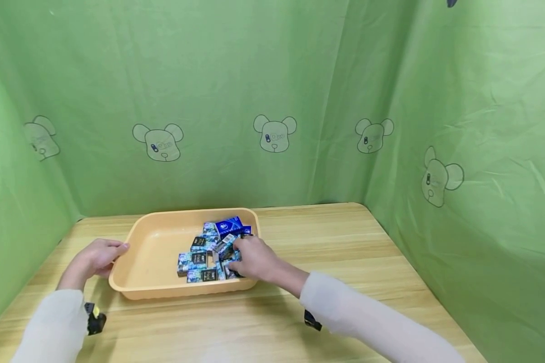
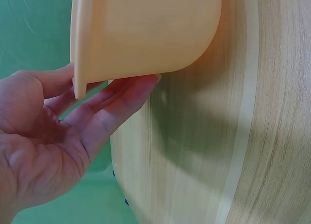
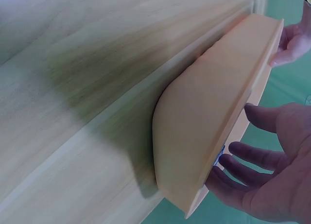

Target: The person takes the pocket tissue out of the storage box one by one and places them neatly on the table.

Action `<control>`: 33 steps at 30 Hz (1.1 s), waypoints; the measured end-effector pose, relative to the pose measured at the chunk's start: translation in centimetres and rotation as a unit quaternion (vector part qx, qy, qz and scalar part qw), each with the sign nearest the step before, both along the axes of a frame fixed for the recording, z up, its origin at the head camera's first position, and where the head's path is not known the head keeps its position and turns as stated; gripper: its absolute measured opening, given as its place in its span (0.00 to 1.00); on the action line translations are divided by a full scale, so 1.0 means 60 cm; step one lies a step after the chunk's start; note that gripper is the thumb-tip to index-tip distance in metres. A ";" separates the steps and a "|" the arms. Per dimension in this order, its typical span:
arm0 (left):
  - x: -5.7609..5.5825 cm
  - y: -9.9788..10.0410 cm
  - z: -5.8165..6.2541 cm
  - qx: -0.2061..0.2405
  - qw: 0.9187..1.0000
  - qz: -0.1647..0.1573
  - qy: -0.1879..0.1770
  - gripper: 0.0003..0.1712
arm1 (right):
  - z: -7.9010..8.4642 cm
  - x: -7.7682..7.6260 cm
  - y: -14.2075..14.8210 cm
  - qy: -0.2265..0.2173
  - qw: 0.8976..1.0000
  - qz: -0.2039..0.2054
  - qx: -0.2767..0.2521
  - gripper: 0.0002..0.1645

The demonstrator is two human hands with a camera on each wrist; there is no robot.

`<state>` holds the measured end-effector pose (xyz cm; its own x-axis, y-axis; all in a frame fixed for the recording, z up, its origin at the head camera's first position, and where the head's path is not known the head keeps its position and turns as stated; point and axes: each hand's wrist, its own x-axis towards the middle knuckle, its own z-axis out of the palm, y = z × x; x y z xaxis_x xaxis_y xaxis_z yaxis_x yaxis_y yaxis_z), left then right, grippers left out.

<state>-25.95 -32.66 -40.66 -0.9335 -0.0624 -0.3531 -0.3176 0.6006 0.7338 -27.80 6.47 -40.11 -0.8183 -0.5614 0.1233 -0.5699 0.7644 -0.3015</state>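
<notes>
A peach plastic tray [image 1: 163, 288] stands on the wooden table. At its left end my left hand [image 1: 101, 256] grips the rim, thumb on top; in the left wrist view the fingers [image 2: 114, 107] lie against the outer wall from below. Several small blue-and-black patterned packs [image 1: 193, 259] lie in the tray's right half, with a plain dark-blue pack [image 1: 228, 225] behind them. Over the right end reaches my right hand [image 1: 256, 257], touching or just above the packs. In the right wrist view its thumb and fingers [image 3: 260, 156] are spread apart; the tray wall hides their tips.
The wooden table [image 1: 336, 252] extends to the right of the tray and in front of it. Green curtains [image 1: 218, 75] with bear-head drawings close off the back and both sides. Black wrist cameras [image 1: 95, 320] hang below both sleeves.
</notes>
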 end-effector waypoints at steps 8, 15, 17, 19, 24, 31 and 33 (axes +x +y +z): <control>-0.001 -0.002 -0.001 -0.003 1.000 0.001 0.001 0.36 | -0.004 0.005 -0.012 -0.001 1.000 0.002 0.031 0.26; 0.000 0.002 0.003 -0.006 1.000 0.001 0.001 0.36 | -0.010 0.011 -0.021 -0.011 0.998 -0.006 0.057 0.31; 0.000 0.002 0.004 -0.005 1.000 0.002 0.000 0.35 | -0.011 0.012 -0.023 -0.018 0.998 -0.007 0.052 0.31; 0.000 0.003 0.004 -0.004 1.000 0.001 0.000 0.36 | -0.011 0.012 -0.024 -0.025 0.998 -0.010 0.049 0.31; 0.000 0.003 0.003 -0.010 1.000 0.001 -0.001 0.36 | -0.015 0.011 -0.027 -0.024 0.998 -0.013 0.051 0.33; 0.001 0.002 0.003 -0.013 1.000 0.003 -0.002 0.36 | -0.016 0.009 -0.029 -0.023 0.999 -0.013 0.044 0.28; 0.000 0.002 0.003 -0.013 1.000 0.003 -0.002 0.36 | -0.014 0.007 -0.029 -0.032 0.999 -0.015 0.036 0.26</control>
